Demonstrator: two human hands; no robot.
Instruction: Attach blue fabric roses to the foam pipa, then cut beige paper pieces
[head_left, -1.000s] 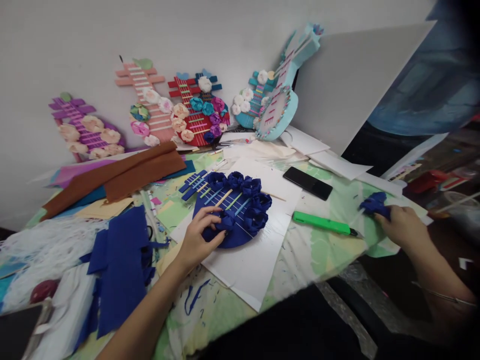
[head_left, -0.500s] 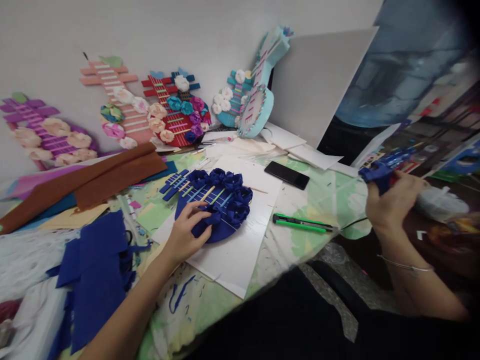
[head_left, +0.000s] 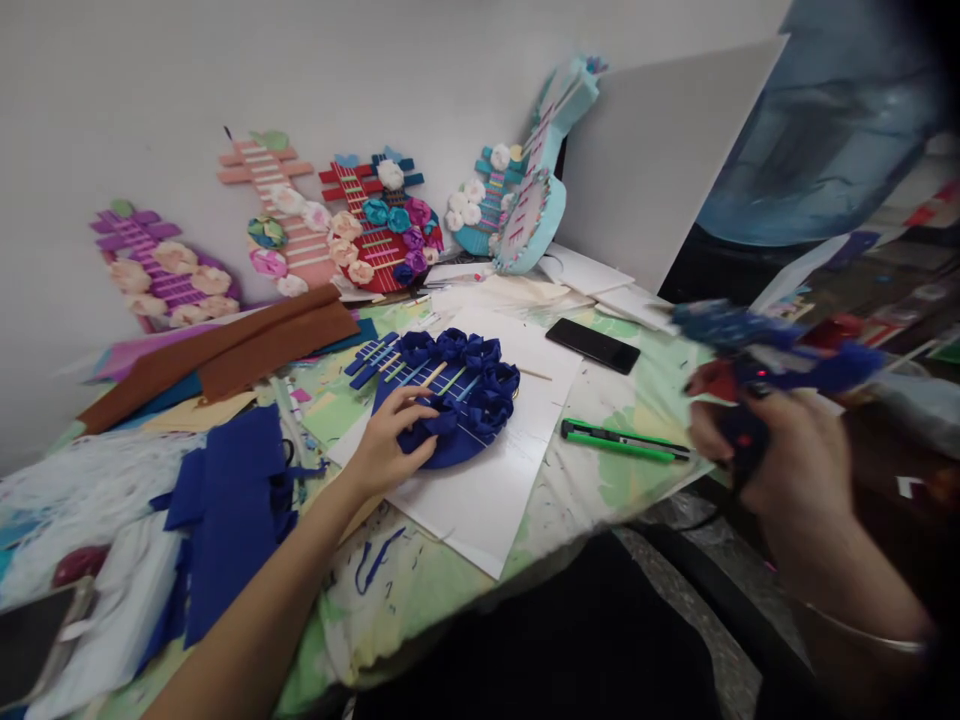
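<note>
A dark blue guitar-shaped craft (head_left: 461,452) lies on a white sheet (head_left: 491,530), with several dark blue crepe-paper flowers (head_left: 480,358) along its edge and thin coloured strips across it. My left hand (head_left: 382,445) rests on its near side, fingers curled round one blue flower (head_left: 444,420). Off the table's right edge, my right hand (head_left: 806,460) is wrapped round the handle of a blue glue gun (head_left: 739,335). The gun is smeared by motion; a red part and a small red light show on it.
A green utility knife (head_left: 626,440) and a black phone (head_left: 592,345) lie right of the sheet. Blue crepe paper (head_left: 236,510) and a brown roll (head_left: 225,345) are on the left. Decorated guitar shapes (head_left: 375,225) lean on the wall. A large water bottle (head_left: 810,150) stands right.
My right hand has turned and come nearer with the glue gun, which has swung round. My left hand remains on the flower. The whole view has shifted slightly left.
</note>
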